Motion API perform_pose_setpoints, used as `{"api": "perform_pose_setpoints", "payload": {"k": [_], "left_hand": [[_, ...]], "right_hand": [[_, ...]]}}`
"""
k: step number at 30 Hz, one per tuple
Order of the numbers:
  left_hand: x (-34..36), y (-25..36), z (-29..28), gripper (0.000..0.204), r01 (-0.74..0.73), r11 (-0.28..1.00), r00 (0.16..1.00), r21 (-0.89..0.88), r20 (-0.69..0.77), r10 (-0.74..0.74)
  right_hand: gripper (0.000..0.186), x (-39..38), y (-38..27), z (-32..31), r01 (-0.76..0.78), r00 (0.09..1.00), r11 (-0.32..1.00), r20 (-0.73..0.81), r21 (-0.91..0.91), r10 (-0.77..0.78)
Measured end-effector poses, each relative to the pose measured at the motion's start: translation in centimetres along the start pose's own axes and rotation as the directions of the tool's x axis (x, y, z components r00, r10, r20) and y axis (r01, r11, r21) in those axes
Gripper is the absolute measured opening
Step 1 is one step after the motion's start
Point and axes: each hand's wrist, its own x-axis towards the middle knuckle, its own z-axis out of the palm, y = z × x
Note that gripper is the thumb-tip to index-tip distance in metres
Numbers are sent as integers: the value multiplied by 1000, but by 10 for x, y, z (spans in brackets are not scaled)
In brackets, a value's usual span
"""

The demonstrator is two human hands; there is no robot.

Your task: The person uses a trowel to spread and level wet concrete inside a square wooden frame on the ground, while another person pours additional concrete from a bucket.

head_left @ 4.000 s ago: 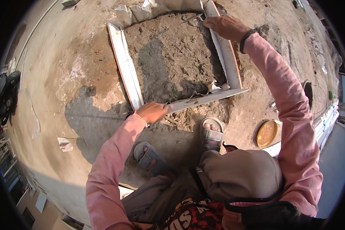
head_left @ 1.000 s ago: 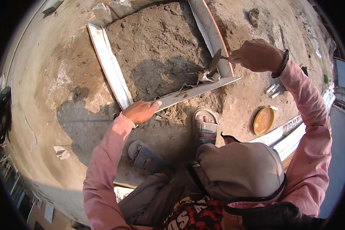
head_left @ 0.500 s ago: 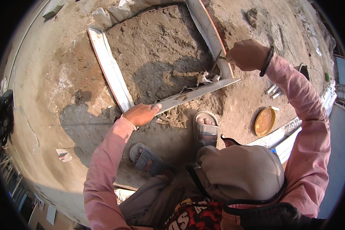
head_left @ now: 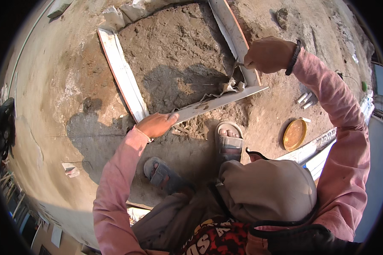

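Observation:
Wet grey cement mix [head_left: 174, 51] fills a low frame of boards on the ground. My left hand [head_left: 155, 125] is closed on the left end of the near board [head_left: 217, 104], thumb on its top edge. My right hand [head_left: 270, 55] is a fist around the handle of a trowel [head_left: 235, 70], above the right side board [head_left: 236, 32]. The trowel's thin blade slants down inside the near right corner, close to a crumpled pale sheet [head_left: 232, 86]. Its handle is hidden in my fist. The left side board [head_left: 123, 76] is pale with a reddish outer edge.
My sandalled feet stand just outside the near board. A round yellow pan [head_left: 294, 134] and short white pieces [head_left: 304, 100] lie to the right. A second flat trowel [head_left: 71, 170] lies on the ground at left. A stone [head_left: 281, 18] sits beyond the frame's right side.
My right hand has shifted slightly left and up, and the trowel blade now points more steeply down in the corner. My left hand stays on the near board.

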Motion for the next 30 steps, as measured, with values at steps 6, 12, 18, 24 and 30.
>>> {"api": "perform_pose_setpoints", "payload": {"k": [6,12,18,24,30], "left_hand": [[24,21,-26,51,-177,969,974,172,-109,197],[90,92,-30,50,-361,930,908,64,-203,366],[150,122,-1,55,-366,904,928,-220,-7,374],[162,121,17,40,-699,713,713,44,105,693],[155,128,21,41,-535,778,833,-329,-49,552]], "right_hand": [[23,-13,22,24,-43,982,960,-165,277,92],[22,-19,43,41,-52,998,977,-16,205,56],[25,-17,35,30,-3,998,958,-64,286,23],[24,-20,29,25,-77,997,966,4,247,79],[25,-43,66,69,53,970,904,-238,423,54]]}}
